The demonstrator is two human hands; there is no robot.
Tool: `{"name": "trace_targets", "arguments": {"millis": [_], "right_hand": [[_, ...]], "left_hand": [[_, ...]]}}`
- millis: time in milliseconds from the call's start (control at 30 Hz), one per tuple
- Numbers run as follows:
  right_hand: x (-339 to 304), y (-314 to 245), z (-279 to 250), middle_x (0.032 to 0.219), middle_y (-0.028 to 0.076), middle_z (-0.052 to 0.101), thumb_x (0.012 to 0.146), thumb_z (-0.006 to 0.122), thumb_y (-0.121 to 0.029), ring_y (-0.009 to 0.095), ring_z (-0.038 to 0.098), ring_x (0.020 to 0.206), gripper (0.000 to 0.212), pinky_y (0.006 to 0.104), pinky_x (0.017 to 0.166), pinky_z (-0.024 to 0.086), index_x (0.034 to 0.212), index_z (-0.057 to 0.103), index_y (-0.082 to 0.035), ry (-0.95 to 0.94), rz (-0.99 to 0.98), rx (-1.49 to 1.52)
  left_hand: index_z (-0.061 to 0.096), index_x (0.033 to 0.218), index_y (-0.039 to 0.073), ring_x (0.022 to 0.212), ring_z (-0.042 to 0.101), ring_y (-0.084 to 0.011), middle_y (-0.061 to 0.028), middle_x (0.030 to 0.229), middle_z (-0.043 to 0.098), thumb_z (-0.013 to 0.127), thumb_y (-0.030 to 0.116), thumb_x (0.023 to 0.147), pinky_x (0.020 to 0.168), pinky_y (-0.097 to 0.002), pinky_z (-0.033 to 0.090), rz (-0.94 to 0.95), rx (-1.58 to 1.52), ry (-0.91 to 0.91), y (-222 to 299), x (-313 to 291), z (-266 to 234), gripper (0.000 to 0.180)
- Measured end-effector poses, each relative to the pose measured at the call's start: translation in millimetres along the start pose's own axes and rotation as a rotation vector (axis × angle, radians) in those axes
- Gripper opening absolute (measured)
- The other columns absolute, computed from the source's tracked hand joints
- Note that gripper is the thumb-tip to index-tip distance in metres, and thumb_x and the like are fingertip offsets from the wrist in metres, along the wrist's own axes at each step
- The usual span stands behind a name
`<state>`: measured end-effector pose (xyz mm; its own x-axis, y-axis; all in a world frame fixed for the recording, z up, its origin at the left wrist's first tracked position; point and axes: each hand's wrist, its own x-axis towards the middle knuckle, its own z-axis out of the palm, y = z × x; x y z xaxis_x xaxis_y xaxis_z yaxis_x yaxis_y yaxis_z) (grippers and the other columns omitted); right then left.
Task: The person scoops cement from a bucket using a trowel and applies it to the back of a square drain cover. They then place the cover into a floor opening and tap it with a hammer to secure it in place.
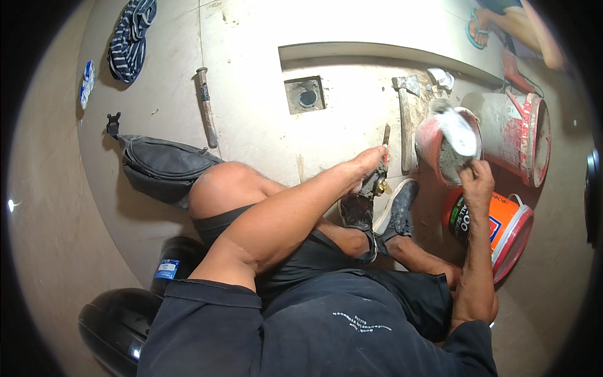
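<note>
My left hand [372, 162] is closed around a narrow dark tool [386, 136] with a red part, above my shoes. Grey mortar [370, 183] clings below the fingers, beside a brass-coloured piece [383, 187]; how these join is hidden. At the right, my right hand [478, 181] pinches the lower edge of a white rounded object [460, 133], smeared by motion, its kind unclear. It is over the mouth of a pinkish bucket [428, 141] containing grey mortar [450, 164].
A square floor recess [293, 99] has a round drain hole. A hatchet [404, 119] lies near the buckets, including a white bucket [496, 129] and an orange bucket [499, 220]. At left are a chisel [206, 107] and black waist bag [164, 164]. Another person's sandalled foot [480, 28] appears upper right.
</note>
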<state>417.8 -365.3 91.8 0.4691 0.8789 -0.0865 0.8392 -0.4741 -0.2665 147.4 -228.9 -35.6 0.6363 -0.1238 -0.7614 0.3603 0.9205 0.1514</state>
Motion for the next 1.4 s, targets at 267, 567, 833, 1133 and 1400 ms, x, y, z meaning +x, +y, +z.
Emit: {"name": "trace_targets", "arguments": {"millis": [267, 567, 833, 1133, 1400], "right_hand": [[64.2, -142.1, 81.7, 0.100, 0.014, 0.065, 0.096, 0.074, -0.030, 0.034, 0.070, 0.091, 0.030, 0.0451, 0.080, 0.058, 0.119, 0.075, -0.012, -0.180, -0.281, -0.216], [124.8, -223.8, 126.1, 0.101, 0.018, 0.073, 0.093, 0.070, -0.027, 0.036, 0.073, 0.097, 0.024, 0.0467, 0.086, 0.058, 0.094, 0.077, -0.005, -0.391, -0.528, -0.431], [156.8, -282.2, 133.2, 0.081, 0.023, 0.073, 0.090, 0.063, -0.016, 0.037, 0.075, 0.077, 0.022, 0.0456, 0.073, 0.061, 0.081, 0.076, 0.001, -0.530, -0.576, -0.619], [164.5, -325.1, 143.6, 0.084, 0.021, 0.075, 0.089, 0.055, -0.008, 0.033, 0.076, 0.078, 0.024, 0.0430, 0.076, 0.061, 0.083, 0.077, 0.001, -0.561, -0.571, -0.633], [161.4, -327.3, 151.3, 0.089, 0.023, 0.075, 0.090, 0.052, -0.009, 0.034, 0.077, 0.085, 0.027, 0.0443, 0.078, 0.061, 0.087, 0.078, 0.000, -0.468, -0.450, -0.584]], "left_hand": [[0.066, 0.108, 0.013, 0.067, 0.066, -0.0249, -0.0088, 0.085, 0.066, 0.037, 0.049, 0.105, 0.060, -0.0550, 0.054, 0.124, 0.011, -0.057, 13.2, -12.5, -6.1, 0.046], [0.062, 0.102, 0.008, 0.052, 0.060, -0.0268, -0.0189, 0.074, 0.069, 0.035, 0.057, 0.106, 0.049, -0.0525, 0.044, 0.055, 0.073, -0.025, 19.3, -5.9, -14.0, 0.056], [0.054, 0.109, 0.005, 0.044, 0.051, -0.0228, -0.0172, 0.067, 0.066, 0.033, 0.056, 0.106, 0.045, -0.0435, 0.042, 0.056, 0.032, -0.042, 16.6, 2.1, -18.1, 0.055], [0.054, 0.146, 0.011, 0.107, 0.060, -0.0341, -0.0236, 0.130, 0.062, 0.038, 0.061, 0.103, 0.078, -0.0619, 0.047, 0.077, 0.088, -0.021, 31.2, -49.7, -14.9, 0.068], [0.049, 0.155, 0.015, 0.128, 0.056, -0.0383, -0.0237, 0.149, 0.054, 0.034, 0.065, 0.104, 0.092, -0.0699, 0.045, 0.041, 0.085, -0.004, 34.2, -42.9, -10.0, 0.073]]}}
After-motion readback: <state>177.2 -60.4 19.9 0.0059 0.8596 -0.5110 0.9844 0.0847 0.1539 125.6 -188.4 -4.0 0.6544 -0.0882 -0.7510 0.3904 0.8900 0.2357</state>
